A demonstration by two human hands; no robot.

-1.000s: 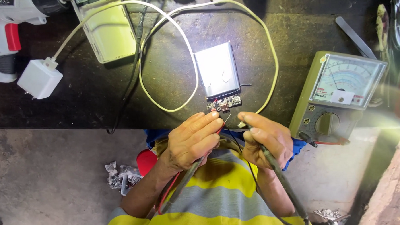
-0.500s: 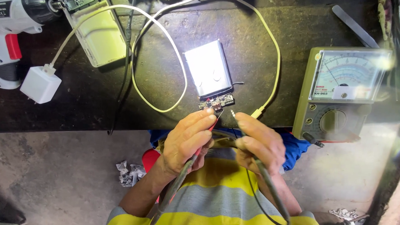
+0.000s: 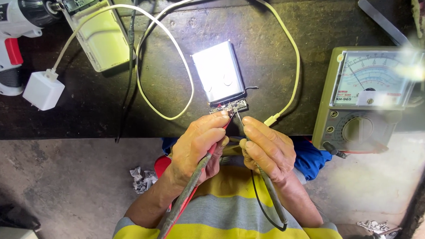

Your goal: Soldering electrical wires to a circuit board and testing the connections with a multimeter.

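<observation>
A flat silvery battery pack (image 3: 219, 71) lies on the dark workbench (image 3: 175, 118) with a small circuit board (image 3: 229, 107) at its near end. My left hand (image 3: 198, 143) grips a red test probe (image 3: 191, 184), its tip touching the board. My right hand (image 3: 267, 147) holds a black test probe (image 3: 270, 192), its thin metal tip also on the board. Both leads run back toward my striped shirt.
An olive analog multimeter (image 3: 368, 99) stands at the right. A white charger plug (image 3: 43, 90) with a cream cable (image 3: 167, 61) loops across the bench to a connector (image 3: 271, 120). An opened white case (image 3: 95, 30) and a white-red cordless drill (image 3: 13, 27) lie at the left.
The view has shifted slightly. Both hands stay at the circuit board, and the probe tips have settled closer onto it.
</observation>
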